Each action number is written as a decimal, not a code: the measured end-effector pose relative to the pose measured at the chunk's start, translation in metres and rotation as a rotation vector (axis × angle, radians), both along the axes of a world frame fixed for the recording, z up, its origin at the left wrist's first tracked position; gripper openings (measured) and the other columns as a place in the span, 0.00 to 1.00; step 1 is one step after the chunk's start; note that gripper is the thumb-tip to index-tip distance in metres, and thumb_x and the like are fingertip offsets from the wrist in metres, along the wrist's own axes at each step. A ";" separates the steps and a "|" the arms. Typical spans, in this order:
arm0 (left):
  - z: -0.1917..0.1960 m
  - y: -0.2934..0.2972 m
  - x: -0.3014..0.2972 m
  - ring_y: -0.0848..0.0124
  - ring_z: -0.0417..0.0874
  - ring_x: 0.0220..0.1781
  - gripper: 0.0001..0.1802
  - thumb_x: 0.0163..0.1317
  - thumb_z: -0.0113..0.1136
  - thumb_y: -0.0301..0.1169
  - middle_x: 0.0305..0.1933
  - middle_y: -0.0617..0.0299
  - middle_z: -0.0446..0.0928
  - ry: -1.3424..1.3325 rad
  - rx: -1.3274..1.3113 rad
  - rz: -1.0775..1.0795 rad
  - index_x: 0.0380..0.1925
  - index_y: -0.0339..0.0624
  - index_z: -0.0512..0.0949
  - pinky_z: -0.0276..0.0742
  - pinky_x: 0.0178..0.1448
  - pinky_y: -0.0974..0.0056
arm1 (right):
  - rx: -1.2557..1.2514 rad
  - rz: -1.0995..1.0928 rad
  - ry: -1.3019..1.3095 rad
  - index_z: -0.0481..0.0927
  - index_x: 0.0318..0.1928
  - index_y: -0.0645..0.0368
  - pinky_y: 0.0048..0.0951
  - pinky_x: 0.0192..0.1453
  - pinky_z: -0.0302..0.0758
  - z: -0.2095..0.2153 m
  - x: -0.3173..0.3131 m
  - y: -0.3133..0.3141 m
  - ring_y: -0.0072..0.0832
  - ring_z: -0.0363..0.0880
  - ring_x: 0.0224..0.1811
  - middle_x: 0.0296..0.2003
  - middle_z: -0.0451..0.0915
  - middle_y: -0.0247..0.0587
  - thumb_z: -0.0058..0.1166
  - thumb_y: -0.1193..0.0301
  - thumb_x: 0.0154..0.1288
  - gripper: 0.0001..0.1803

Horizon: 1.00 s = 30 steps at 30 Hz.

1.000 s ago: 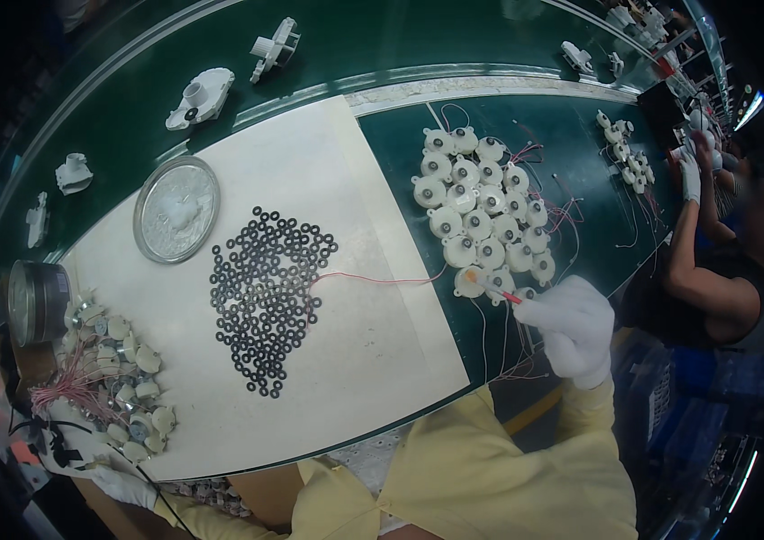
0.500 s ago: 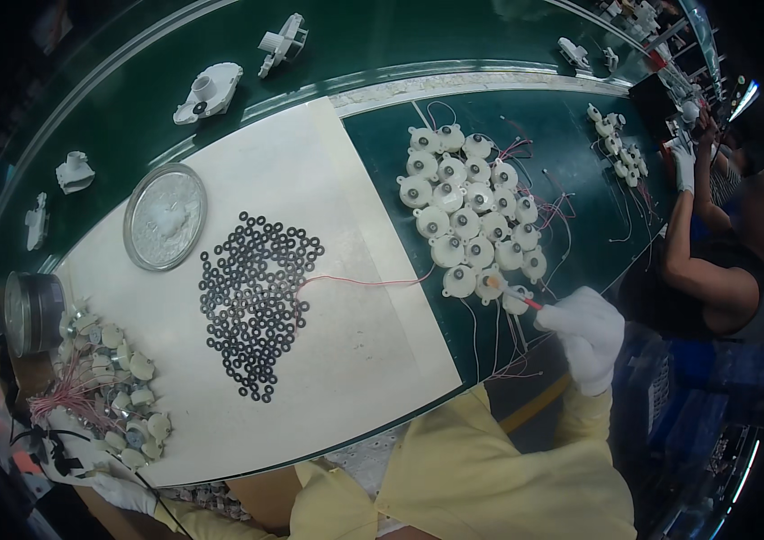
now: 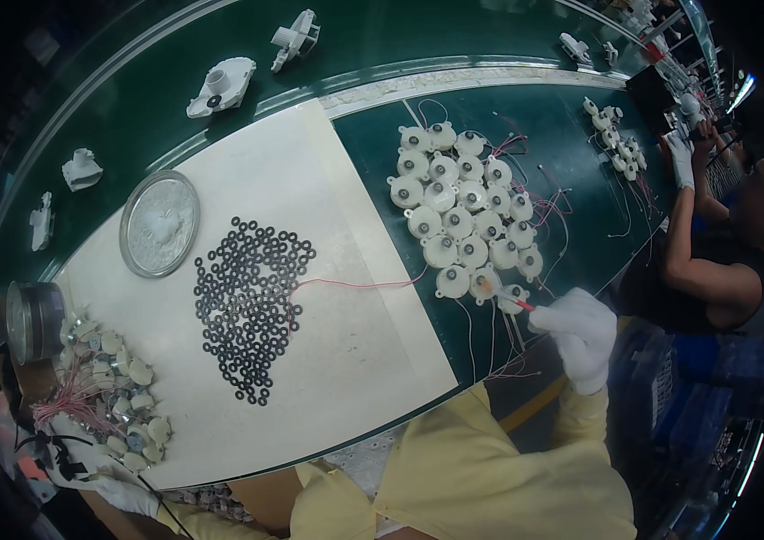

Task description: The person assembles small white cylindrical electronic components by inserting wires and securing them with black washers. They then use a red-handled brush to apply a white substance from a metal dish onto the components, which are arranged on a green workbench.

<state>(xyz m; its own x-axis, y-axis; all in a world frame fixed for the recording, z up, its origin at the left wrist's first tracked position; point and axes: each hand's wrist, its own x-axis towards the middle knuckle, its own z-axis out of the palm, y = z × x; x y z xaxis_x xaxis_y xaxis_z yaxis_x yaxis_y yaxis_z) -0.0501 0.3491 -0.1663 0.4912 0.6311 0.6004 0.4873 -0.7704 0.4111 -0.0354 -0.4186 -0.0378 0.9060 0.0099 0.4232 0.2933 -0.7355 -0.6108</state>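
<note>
My right hand [image 3: 578, 337], in a white glove, is closed on a slim brush [image 3: 522, 306] with a red handle. Its pale, orange-tinted tip touches one of the small round cream motors near the close end of a cluster [image 3: 456, 222]. These motors stand packed together, dark shafts up, thin wires trailing off. My left hand [image 3: 125, 495], also gloved, is low at the left edge, beside a heap of similar motors [image 3: 134, 400] with pink wires. Its fingers are too unclear to read. Many black rings [image 3: 251, 310] lie spread on the white board between.
A round metal dish [image 3: 161, 225] of white paste stands beyond the rings. White plastic housings [image 3: 222, 87] sit on the green conveyor [image 3: 382, 36] at the back. A tin [image 3: 35, 321] stands at far left. At right, a co-worker's gloved hand [image 3: 680, 160] is near another motor group [image 3: 618, 144].
The housings on the conveyor have shifted to the right. The view has moved slightly. My right hand keeps the brush tip on what looks like the same motor.
</note>
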 end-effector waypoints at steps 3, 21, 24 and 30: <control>-0.001 0.000 0.000 0.51 0.80 0.52 0.20 0.74 0.49 0.36 0.52 0.40 0.79 0.109 0.177 -0.017 0.50 0.25 0.75 0.75 0.59 0.58 | -0.003 -0.014 -0.009 0.87 0.34 0.60 0.29 0.32 0.68 0.003 -0.004 -0.003 0.30 0.76 0.19 0.20 0.81 0.37 0.48 0.79 0.43 0.18; 0.022 0.006 0.017 0.54 0.79 0.52 0.22 0.77 0.41 0.40 0.53 0.46 0.78 0.253 -0.083 -0.060 0.55 0.32 0.74 0.74 0.58 0.61 | 0.171 -0.279 0.008 0.86 0.39 0.68 0.26 0.35 0.76 -0.007 -0.025 -0.026 0.30 0.80 0.28 0.27 0.86 0.45 0.48 0.85 0.50 0.17; 0.014 0.026 0.018 0.55 0.80 0.51 0.24 0.76 0.42 0.42 0.51 0.47 0.80 0.210 -0.068 -0.131 0.53 0.31 0.75 0.73 0.57 0.60 | 0.143 -0.272 0.011 0.86 0.39 0.68 0.26 0.35 0.76 -0.011 -0.028 -0.024 0.30 0.81 0.28 0.27 0.86 0.45 0.48 0.85 0.50 0.17; 0.017 0.025 0.032 0.56 0.79 0.51 0.21 0.75 0.44 0.38 0.50 0.48 0.79 0.204 -0.123 -0.149 0.52 0.32 0.76 0.74 0.57 0.60 | 0.186 -0.281 0.026 0.86 0.40 0.68 0.26 0.35 0.77 -0.020 -0.027 -0.022 0.31 0.82 0.29 0.27 0.86 0.45 0.48 0.86 0.50 0.17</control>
<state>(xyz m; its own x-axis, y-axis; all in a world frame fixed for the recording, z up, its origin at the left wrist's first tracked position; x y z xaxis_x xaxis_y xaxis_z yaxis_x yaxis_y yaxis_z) -0.0184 0.3741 -0.1494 0.6869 0.6050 0.4026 0.4550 -0.7900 0.4109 -0.0620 -0.4407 -0.0577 0.8729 -0.3172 0.3707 0.0772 -0.6605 -0.7468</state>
